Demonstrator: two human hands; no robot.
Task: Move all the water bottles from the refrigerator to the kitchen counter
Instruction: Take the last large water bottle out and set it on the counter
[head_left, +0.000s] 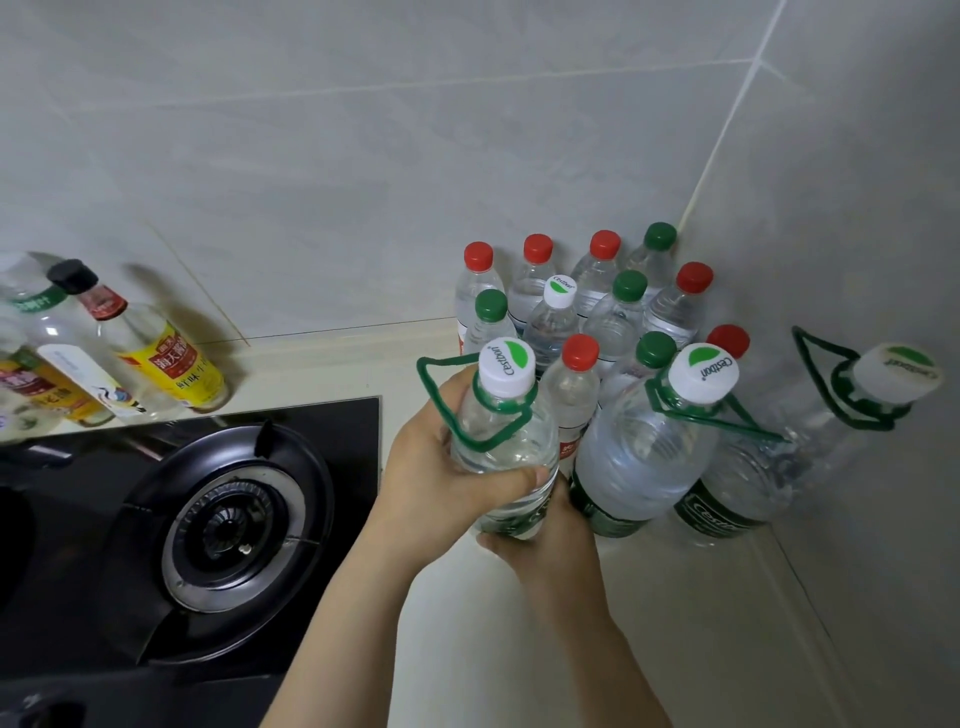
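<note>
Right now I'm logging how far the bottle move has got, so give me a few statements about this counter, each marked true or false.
1. Both hands hold the large white-capped bottle. True: left hand high, right hand low.
2. The held bottle has a red cap. False: it is white with a green leaf.
3. Small bottles stand grouped in the wall corner. True.
4. The gas burner is lit. False: no flame shows.
5. Two more large bottles with green handles stand to the right. True.
</note>
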